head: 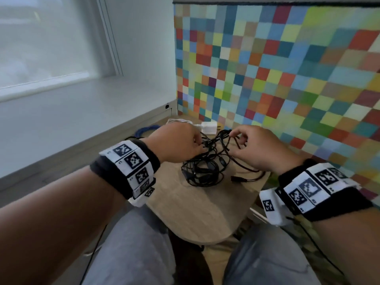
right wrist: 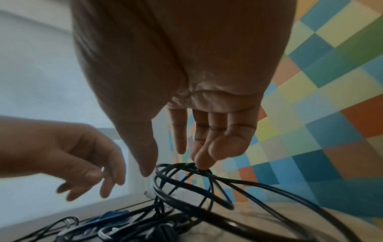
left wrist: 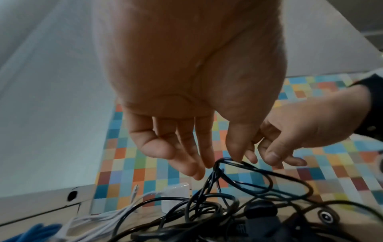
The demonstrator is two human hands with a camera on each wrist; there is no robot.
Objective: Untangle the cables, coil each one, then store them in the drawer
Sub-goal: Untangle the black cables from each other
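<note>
In the centre of the head view, the black cable tangle (head: 205,169) lies on the wooden table (head: 195,212). The right hand (head: 261,149) lifts one loop, its fingertips (right wrist: 201,161) hooked round the strands. The left hand (head: 176,140) hovers just left of that loop, fingers loosely spread and gripping nothing, with a white charger (head: 208,127) behind.

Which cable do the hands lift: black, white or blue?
The black cable: the right hand holds its loop up; the white cable and the blue cable lie flat behind.
</note>
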